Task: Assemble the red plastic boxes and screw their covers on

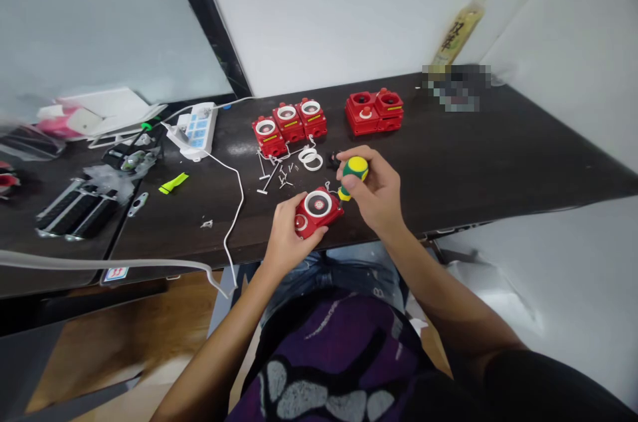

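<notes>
Red plastic box [319, 211] sits in the left hand [292, 236], its fingers [312, 233] curled around the near edge, at the front of a dark bench [463, 143]. The right hand [373, 193] closes its fingers [359, 184] on a stubby screwdriver [355, 169] with a green-and-yellow handle, its yellow end just beside the box. Beyond lie white rings [310, 159], loose white pins [272, 173] and more red boxes [373, 113]
</notes>
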A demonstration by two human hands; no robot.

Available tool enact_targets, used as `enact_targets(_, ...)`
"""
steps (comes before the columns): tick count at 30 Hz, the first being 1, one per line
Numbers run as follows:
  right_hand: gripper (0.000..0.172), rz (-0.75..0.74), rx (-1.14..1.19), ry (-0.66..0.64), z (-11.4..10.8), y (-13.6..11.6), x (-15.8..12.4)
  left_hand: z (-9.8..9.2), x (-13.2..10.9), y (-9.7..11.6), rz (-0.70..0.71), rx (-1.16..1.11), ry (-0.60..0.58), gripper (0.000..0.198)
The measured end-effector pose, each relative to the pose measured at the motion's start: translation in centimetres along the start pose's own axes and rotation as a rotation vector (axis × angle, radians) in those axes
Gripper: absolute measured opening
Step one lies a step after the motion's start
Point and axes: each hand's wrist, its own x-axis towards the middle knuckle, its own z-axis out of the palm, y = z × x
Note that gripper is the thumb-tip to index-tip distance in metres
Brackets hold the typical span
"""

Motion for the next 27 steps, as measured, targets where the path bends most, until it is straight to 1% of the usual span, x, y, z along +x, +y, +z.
enact_targets(3,0.032,-0.047,-0.083,-0.013,-0.1,-0.6,0.2,0.0,0.0,0.0,-0.009,0.004,-0.002,0.070)
enact_targets(5,0.037,-0.026,-0.061,-0.015,-0.3,-0.8,0.3,0.0,0.0,-0.1,-0.011,0.009,-0.003,0.069)
enact_targets(6,0.037,-0.012,-0.037,-0.020,-0.4,-0.8,0.3,0.0,0.0,-0.1,-0.012,0.010,-0.003,0.069)
enact_targets(9,0.029,-0.007,0.042,-0.045,-0.7,-0.7,0.2,0.0,0.0,0.0,-0.019,0.006,-0.005,0.068)
enact_targets(11,0.029,-0.015,0.060,-0.049,-0.9,-0.7,0.1,0.0,0.0,0.0,-0.025,0.007,-0.009,0.068)
enact_targets(15,0.021,-0.029,-0.086,-0.055,-0.7,-0.9,0.1,0.0,0.0,0.0,-0.029,0.022,-0.021,0.067)
enact_targets(17,0.026,-0.036,-0.132,-0.038,-0.6,-1.0,0.3,0.1,0.0,0.0,-0.025,0.024,-0.022,0.067)
enact_targets(19,0.037,-0.007,-0.085,-0.023,-0.5,-1.1,0.4,0.0,0.0,0.1,-0.020,0.025,-0.015,0.066)
enact_targets(20,0.039,0.016,-0.044,-0.024,-0.6,-1.0,0.5,0.0,0.1,0.2,-0.019,0.030,-0.013,0.065)
enact_targets(23,0.036,0.068,0.072,-0.056,-0.8,-1.0,0.5,-0.3,0.4,0.7,-0.016,0.069,-0.035,0.062)
enact_targets(27,0.032,0.062,0.190,-0.021,-1.0,-1.3,0.4,-0.7,0.7,1.3,-0.011,0.111,-0.061,0.060)
